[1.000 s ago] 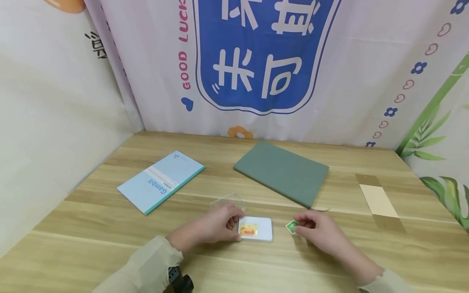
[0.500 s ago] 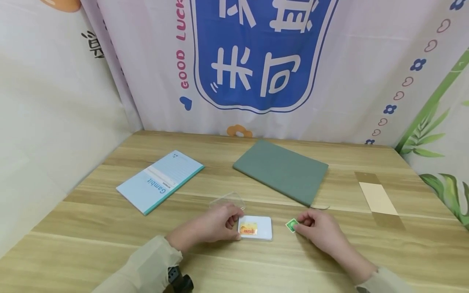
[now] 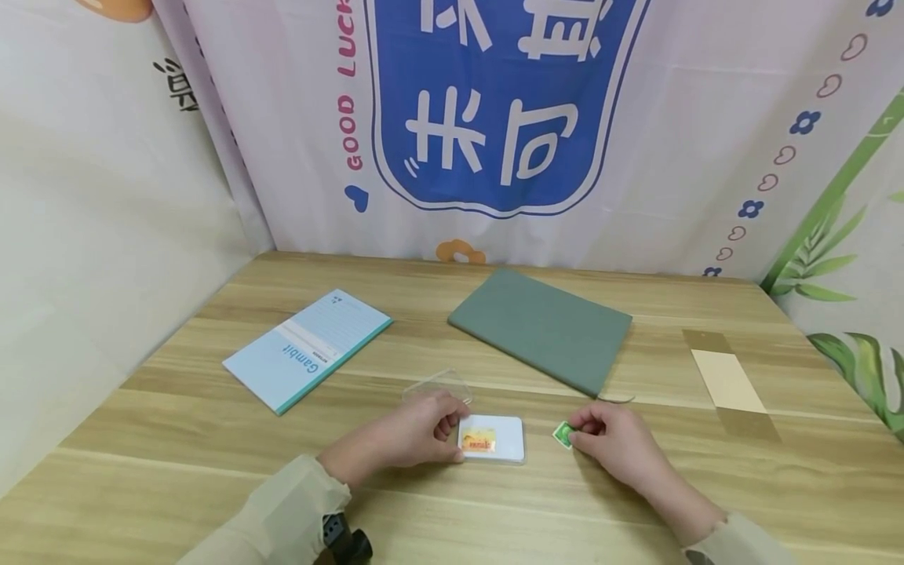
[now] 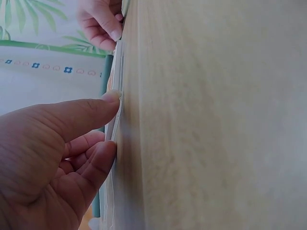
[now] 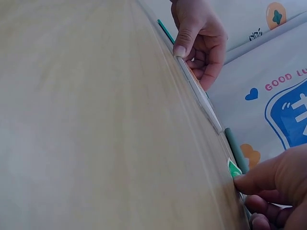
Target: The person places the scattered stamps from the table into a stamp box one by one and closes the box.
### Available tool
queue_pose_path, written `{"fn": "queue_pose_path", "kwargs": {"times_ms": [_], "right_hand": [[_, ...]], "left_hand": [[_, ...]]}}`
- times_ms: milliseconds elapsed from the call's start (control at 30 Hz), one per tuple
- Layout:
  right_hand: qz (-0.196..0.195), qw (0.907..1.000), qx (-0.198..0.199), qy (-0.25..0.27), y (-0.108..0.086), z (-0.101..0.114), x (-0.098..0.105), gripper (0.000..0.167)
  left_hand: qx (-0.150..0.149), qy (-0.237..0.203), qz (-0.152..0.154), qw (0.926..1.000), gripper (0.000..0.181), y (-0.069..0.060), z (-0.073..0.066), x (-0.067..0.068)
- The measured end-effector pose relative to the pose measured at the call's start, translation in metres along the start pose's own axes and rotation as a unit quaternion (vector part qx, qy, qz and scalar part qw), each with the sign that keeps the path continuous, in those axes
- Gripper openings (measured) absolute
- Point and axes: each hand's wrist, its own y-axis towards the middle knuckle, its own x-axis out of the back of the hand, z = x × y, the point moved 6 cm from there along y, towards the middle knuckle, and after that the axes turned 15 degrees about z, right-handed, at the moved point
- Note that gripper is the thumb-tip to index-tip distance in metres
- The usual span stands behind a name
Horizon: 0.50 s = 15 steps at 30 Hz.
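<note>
My left hand point(image 3: 424, 428) pinches the left end of a shallow clear case point(image 3: 524, 460) between thumb and fingers. Inside it lies a white card-like stack point(image 3: 510, 438), with a small yellow-and-orange stamp-like piece point(image 3: 480, 441) on its left half. The left wrist view shows the thumb point(image 4: 91, 112) against the case's near edge. To the right, my right hand point(image 3: 621, 447) pinches a small green stamp point(image 3: 563, 433) with a pale border, apart from the case and low over the table. In the right wrist view, fingertips cover part of the green stamp point(image 5: 233, 168).
A clear plastic lid point(image 3: 441, 384) lies just behind my left hand. Farther back are a light blue notebook point(image 3: 304, 349) at left and a dark green notebook point(image 3: 544, 329) with a ribbon. A cream strip point(image 3: 729, 382) is taped down at right on the wooden table point(image 3: 452, 526).
The green stamp has turned slightly in my right fingers. My left hand and the case stay in place, and the head view has shifted a little.
</note>
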Motion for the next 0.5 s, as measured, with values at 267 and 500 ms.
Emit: {"fn": "queue_pose_path", "kwargs": {"times_ms": [267, 500], "right_hand": [[0.012, 0.9996, 0.002, 0.027, 0.0007, 0.0007, -0.0015, 0.01], [0.008, 0.9993, 0.001, 0.037, 0.0007, 0.0003, -0.0019, 0.013]], "left_hand": [[-0.003, -0.005, 0.0, 1.0, 0.043, 0.0005, 0.0009, -0.001], [0.001, -0.006, 0.0, 1.0, 0.043, 0.0009, 0.0029, -0.0016]]}}
